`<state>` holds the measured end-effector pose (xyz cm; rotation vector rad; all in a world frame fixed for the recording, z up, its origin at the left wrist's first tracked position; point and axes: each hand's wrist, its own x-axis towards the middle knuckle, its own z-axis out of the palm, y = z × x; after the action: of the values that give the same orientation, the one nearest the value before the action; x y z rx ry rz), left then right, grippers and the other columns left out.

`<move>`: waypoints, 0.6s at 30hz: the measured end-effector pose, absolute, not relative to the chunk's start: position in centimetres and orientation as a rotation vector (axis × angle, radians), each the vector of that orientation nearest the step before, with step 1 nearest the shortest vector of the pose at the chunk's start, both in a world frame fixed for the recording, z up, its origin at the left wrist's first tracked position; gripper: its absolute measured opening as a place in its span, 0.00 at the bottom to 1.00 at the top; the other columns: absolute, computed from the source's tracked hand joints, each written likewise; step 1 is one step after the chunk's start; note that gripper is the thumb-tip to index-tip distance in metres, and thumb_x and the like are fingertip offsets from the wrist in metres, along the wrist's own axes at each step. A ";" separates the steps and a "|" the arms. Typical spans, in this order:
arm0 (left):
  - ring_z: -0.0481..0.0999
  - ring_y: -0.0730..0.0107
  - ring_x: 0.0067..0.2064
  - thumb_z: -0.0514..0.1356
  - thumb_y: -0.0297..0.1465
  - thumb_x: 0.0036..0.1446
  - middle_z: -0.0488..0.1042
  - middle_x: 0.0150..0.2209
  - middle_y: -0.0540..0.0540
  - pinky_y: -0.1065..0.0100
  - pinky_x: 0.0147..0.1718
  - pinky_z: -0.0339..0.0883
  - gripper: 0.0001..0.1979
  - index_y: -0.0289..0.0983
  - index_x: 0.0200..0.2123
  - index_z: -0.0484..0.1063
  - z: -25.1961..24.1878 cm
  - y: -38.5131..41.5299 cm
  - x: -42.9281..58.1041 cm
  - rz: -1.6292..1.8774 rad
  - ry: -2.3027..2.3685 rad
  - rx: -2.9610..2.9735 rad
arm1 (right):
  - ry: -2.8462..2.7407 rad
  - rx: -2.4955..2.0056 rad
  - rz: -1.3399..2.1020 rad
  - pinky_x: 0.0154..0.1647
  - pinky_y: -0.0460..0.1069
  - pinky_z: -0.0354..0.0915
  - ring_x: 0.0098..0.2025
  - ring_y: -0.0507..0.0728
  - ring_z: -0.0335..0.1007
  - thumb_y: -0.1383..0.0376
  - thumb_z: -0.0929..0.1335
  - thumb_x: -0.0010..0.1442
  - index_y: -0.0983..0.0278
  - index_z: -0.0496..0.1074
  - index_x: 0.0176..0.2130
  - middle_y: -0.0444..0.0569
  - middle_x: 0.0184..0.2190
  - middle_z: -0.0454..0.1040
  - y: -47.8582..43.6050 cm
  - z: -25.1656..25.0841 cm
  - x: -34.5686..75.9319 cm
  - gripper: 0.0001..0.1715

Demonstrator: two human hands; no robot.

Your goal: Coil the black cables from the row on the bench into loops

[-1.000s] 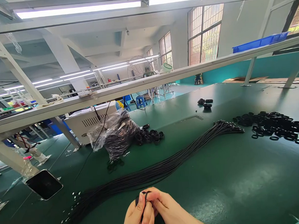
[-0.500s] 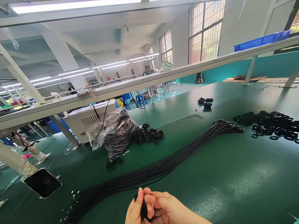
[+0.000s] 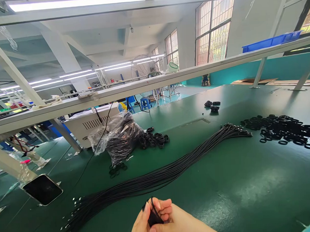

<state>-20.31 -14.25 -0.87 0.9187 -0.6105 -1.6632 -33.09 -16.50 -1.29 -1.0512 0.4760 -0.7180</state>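
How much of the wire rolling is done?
A fair part: many coiled cables lie in a pile far right. The left hand and right hand pinch one black cable coil now. A thick bundle of straight cables waits on the green table, so plenty looks left.

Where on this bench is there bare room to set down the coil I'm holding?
Widest bare patch: the bench right of your right hand, between the long cable bundle and the ring pile. A smaller strip lies beyond the bundle, before the far rings. Crowded at left: plastic bag, ring heap, white box.
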 end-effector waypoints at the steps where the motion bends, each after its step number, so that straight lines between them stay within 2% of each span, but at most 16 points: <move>1: 0.79 0.60 0.41 0.66 0.41 0.53 0.81 0.42 0.41 0.68 0.37 0.71 0.14 0.36 0.27 0.77 -1.0 -14.4 -20.1 -1.669 -0.646 0.913 | 0.481 -1.039 -0.758 0.34 0.44 0.61 0.28 0.47 0.57 0.62 0.76 0.44 0.62 0.60 0.30 0.35 0.24 0.58 -16.4 -1.2 -33.1 0.22; 4: 0.78 0.55 0.46 0.67 0.38 0.52 0.81 0.42 0.41 0.61 0.48 0.69 0.10 0.36 0.31 0.78 -1.4 -14.6 -19.5 -1.663 -0.688 0.887 | 0.438 -0.988 -0.821 0.42 0.46 0.62 0.36 0.51 0.64 0.64 0.76 0.43 0.62 0.64 0.35 0.38 0.29 0.65 -16.3 -0.8 -33.0 0.22; 7: 0.76 0.52 0.51 0.64 0.37 0.56 0.79 0.47 0.39 0.54 0.55 0.64 0.10 0.37 0.36 0.78 -1.4 -14.6 -19.2 -1.669 -0.644 0.824 | 0.392 -1.000 -0.747 0.52 0.50 0.60 0.46 0.55 0.66 0.65 0.73 0.47 0.64 0.68 0.44 0.44 0.39 0.70 -16.2 -0.4 -33.3 0.23; 10: 0.70 0.51 0.58 0.60 0.36 0.59 0.74 0.55 0.40 0.52 0.60 0.58 0.09 0.37 0.35 0.77 -1.3 -14.5 -19.2 -1.673 -0.639 0.765 | 0.462 -1.028 -0.665 0.49 0.51 0.62 0.45 0.55 0.67 0.67 0.69 0.51 0.63 0.68 0.51 0.46 0.43 0.70 -16.1 -0.4 -33.7 0.26; 13: 0.63 0.50 0.63 0.60 0.35 0.60 0.68 0.60 0.41 0.53 0.63 0.53 0.10 0.37 0.29 0.76 -1.6 -14.4 -19.6 -1.640 -0.701 0.718 | 0.399 -1.024 -0.689 0.48 0.50 0.63 0.48 0.56 0.67 0.63 0.73 0.48 0.61 0.63 0.58 0.48 0.48 0.69 -15.9 -0.9 -33.4 0.38; 15: 0.61 0.50 0.64 0.60 0.35 0.60 0.67 0.61 0.41 0.54 0.63 0.54 0.11 0.36 0.28 0.76 -1.9 -14.4 -19.8 -1.631 -0.737 0.718 | 0.373 -1.007 -0.739 0.48 0.50 0.64 0.49 0.58 0.67 0.61 0.77 0.43 0.62 0.63 0.57 0.49 0.47 0.70 -16.0 -1.4 -33.0 0.44; 18: 0.66 0.51 0.61 0.59 0.36 0.60 0.71 0.57 0.40 0.59 0.57 0.63 0.11 0.37 0.30 0.77 -2.1 -14.4 -19.9 -1.636 -0.792 0.739 | 0.457 -1.009 -0.730 0.41 0.49 0.65 0.38 0.55 0.70 0.58 0.78 0.41 0.63 0.68 0.48 0.44 0.35 0.71 -16.1 -2.1 -32.4 0.37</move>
<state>-19.86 -14.43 -2.10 0.7392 -0.7916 -1.6355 -32.44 -16.11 -2.14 -1.0087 0.4574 -0.7296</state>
